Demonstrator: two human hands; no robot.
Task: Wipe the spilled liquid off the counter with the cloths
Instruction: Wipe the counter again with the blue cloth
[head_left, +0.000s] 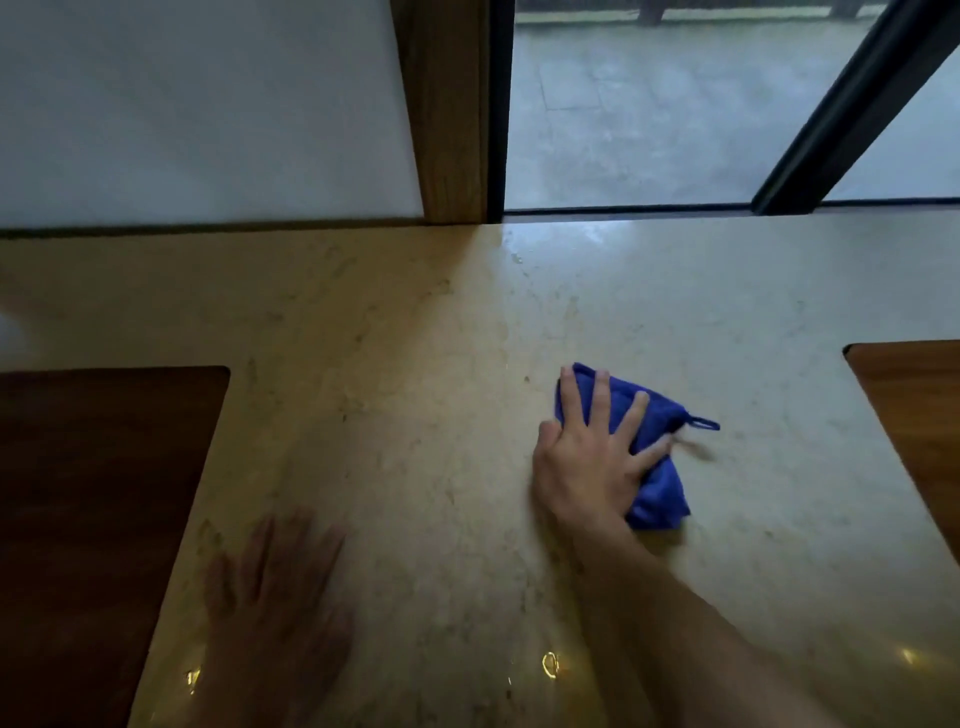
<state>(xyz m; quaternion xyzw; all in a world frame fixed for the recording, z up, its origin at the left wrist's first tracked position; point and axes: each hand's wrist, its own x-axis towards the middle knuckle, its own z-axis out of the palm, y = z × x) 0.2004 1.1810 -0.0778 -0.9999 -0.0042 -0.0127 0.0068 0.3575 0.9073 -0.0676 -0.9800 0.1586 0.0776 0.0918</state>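
A crumpled blue cloth (655, 483) with a small hanging loop lies on the beige marble counter (395, 364), right of centre. My right hand (592, 457) presses flat on top of it with the fingers spread, the thumb at the cloth's left edge. My left hand (275, 587) is blurred at the lower left, palm down just over the counter, fingers apart, holding nothing. A few small droplets (517, 258) shine near the back edge. Wet glints (550, 665) show on the counter close to me.
A dark wooden inset (93, 519) fills the counter's left side and a lighter wooden one (924, 415) the right edge. Behind the counter stand a white wall (208, 104), a wooden post (447, 104) and a window with dark frames (675, 104).
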